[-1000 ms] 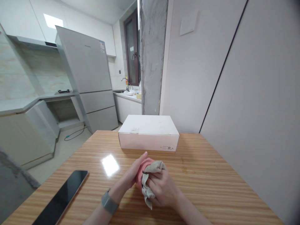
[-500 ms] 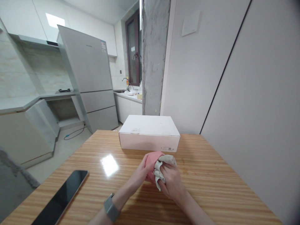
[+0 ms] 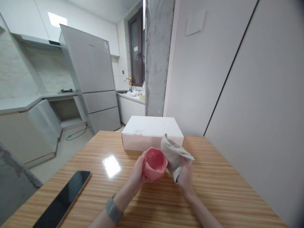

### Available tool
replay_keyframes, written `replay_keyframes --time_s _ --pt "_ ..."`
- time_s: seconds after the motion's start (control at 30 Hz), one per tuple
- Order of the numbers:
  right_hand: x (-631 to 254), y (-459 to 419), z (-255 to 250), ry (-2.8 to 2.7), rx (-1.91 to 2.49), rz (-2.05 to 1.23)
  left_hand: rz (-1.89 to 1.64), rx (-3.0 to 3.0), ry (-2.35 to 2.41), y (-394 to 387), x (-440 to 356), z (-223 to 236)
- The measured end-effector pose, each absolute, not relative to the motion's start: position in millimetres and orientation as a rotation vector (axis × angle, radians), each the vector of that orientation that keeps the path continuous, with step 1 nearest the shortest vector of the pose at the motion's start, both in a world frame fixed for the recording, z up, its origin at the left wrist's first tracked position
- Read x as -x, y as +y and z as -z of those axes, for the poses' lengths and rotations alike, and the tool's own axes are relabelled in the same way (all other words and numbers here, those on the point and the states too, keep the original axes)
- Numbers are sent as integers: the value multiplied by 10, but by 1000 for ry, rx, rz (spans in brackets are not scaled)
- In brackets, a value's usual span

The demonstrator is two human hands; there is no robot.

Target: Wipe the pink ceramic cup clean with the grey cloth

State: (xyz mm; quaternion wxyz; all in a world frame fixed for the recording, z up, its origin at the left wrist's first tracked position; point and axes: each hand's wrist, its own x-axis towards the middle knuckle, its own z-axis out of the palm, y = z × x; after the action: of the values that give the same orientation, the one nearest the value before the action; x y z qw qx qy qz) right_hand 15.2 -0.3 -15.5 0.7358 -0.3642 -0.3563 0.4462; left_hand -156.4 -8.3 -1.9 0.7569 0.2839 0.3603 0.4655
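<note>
A pink bowl [image 3: 154, 172] with a wavy rim is tilted so that its hollow inside shows. My left hand [image 3: 138, 170] grips it from the left side, above the table. Just to the right, my right hand [image 3: 185, 177] is closed on a light grey cloth [image 3: 174, 153], which hangs loosely bunched beside the bowl's right rim. The right fingers are partly hidden behind the cloth and slightly blurred. A grey band [image 3: 114, 209] circles my left wrist.
Behind the bowl a white box [image 3: 134, 142] lies on the striped wooden table [image 3: 225, 190]. A dark phone [image 3: 63, 199] rests at the table's left. A fridge [image 3: 91, 66] and a sink counter stand farther back, beside a grey pillar [image 3: 158, 57].
My right hand has drawn the cloth out of the bowl and moved right and up with it. The bowl's opening is now uncovered, with my left hand still holding it.
</note>
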Motion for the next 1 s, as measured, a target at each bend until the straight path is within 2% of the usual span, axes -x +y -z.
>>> replay_keyframes --time_s 0.07,0.23,0.57,0.67,0.83,1.0 --pt "-189 44 91 -616 815 -1120 -962 -591 745 -90 1571 10" --pt "-252 -55 -77 -534 659 -1721 -819 -456 544 -106 1623 -47" --pt "-295 -155 -102 -725 739 -2120 -485 -466 514 -93 1739 -9" --pt "-190 -146 -51 -719 744 -2100 -474 -471 551 -95 1694 -18" --pt "0 -114 37 -749 744 -1875 -632 -532 741 -92 1630 -31" --pt "134 -128 143 -812 775 -1420 -863 -601 812 -126 1541 4"
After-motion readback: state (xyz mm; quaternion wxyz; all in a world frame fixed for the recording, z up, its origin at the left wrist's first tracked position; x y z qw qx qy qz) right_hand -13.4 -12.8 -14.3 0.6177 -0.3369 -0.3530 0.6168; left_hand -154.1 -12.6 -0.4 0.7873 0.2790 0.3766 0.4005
